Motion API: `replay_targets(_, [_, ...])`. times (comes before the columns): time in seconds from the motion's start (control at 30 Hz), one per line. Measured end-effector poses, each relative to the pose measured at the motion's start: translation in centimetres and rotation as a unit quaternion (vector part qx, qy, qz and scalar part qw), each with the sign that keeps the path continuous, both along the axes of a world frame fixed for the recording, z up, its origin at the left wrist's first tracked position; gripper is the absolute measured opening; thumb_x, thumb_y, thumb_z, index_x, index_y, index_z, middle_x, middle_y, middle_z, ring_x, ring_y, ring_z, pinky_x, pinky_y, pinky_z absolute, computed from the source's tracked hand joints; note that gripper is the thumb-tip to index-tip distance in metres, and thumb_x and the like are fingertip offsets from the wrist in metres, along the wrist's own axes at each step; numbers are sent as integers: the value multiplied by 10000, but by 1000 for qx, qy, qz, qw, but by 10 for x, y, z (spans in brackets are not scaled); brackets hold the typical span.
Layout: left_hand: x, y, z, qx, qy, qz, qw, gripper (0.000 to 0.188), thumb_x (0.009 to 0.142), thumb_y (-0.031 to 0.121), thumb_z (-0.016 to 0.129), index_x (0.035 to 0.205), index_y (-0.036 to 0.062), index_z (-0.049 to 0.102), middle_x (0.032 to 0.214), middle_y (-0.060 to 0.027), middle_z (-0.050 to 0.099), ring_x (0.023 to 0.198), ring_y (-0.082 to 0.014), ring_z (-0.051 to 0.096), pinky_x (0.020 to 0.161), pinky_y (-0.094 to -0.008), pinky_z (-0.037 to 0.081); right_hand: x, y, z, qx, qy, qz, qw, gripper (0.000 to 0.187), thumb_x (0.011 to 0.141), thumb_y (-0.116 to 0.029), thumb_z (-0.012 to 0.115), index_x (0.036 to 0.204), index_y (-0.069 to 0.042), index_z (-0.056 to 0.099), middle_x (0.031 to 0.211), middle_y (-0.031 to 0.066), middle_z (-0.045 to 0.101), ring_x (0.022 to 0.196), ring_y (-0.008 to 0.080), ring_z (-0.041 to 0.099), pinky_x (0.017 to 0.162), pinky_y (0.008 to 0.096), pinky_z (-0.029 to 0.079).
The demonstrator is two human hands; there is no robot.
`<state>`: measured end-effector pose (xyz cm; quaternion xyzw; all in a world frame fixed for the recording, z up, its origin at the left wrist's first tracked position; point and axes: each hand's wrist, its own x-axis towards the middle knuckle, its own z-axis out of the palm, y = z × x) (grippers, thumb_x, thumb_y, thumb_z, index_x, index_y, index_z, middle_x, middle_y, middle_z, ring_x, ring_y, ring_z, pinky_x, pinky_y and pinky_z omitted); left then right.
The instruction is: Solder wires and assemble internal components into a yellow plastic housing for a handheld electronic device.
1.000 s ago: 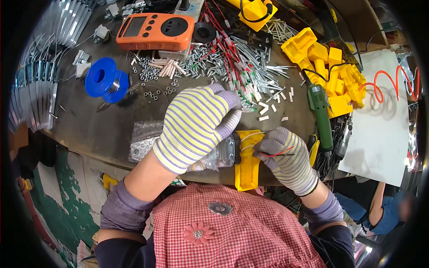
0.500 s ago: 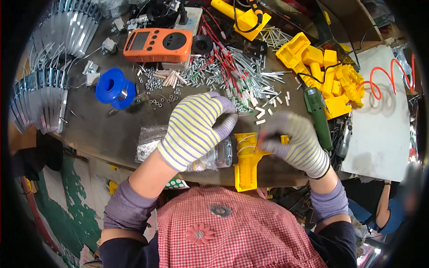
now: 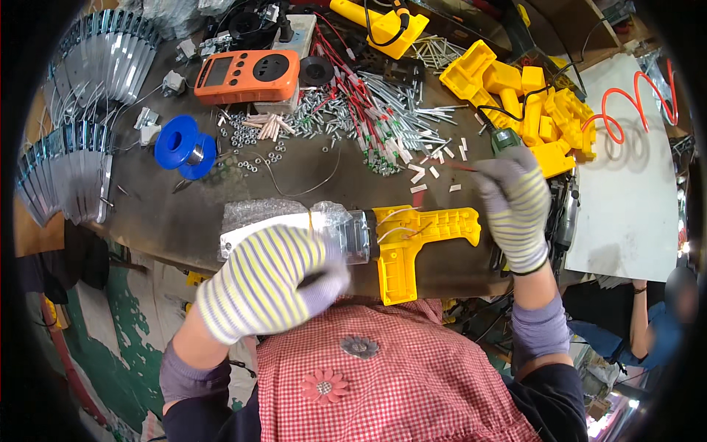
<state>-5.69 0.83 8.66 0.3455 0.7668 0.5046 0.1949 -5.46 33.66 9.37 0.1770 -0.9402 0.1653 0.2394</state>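
Note:
A yellow tool housing half (image 3: pixel 399 276) lies at the table's near edge, thin pale wires (image 3: pixel 394 234) looped in its open side. Its left end joins a clear, dark-rimmed cylinder (image 3: pixel 356 237) and a white part (image 3: pixel 276 221) partly covered with bubble wrap (image 3: pixel 258 211). My gloved left hand (image 3: pixel 272 280) is over the near side of the wrapped part; its curled fingers are blurred. To the right of the housing, my gloved right hand (image 3: pixel 518 210) is closed around a thin red piece (image 3: pixel 462 168), over a green corded hand tool (image 3: pixel 505 138).
A blue wire spool (image 3: pixel 177 144) and an orange multimeter (image 3: pixel 247 76) are at the left. Loose screws (image 3: pixel 320 110), red wires (image 3: pixel 361 110) and white sleeves (image 3: pixel 418 177) are scattered centrally. Yellow housings (image 3: pixel 549 121) pile up at the right, beside a white sheet (image 3: pixel 626 199).
My left hand has moved down and left, away from the housing onto the wrapped part. My right hand has moved up and right, off the housing, with the red piece.

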Motion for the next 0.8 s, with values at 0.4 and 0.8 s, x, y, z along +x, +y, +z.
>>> replay_targets(0.4, [-15,65,-37,84,187,165,965,191,788,174,742,722,64,600,702,-88,578,653,-273,583,620,-393,460,22,-40,-25,-218,-269,95,933,165,800,-56,768,954,-50,709,904,98,664,848,271,669,752,358,529])
replay_targets(0.8, [-16,49,-40,166,66,166,970,178,785,137,790,790,33,646,730,-94,615,648,-251,593,623,-348,477,15,-45,-31,-43,-193,137,971,191,761,-85,724,948,-122,714,895,79,620,845,294,625,706,384,522])
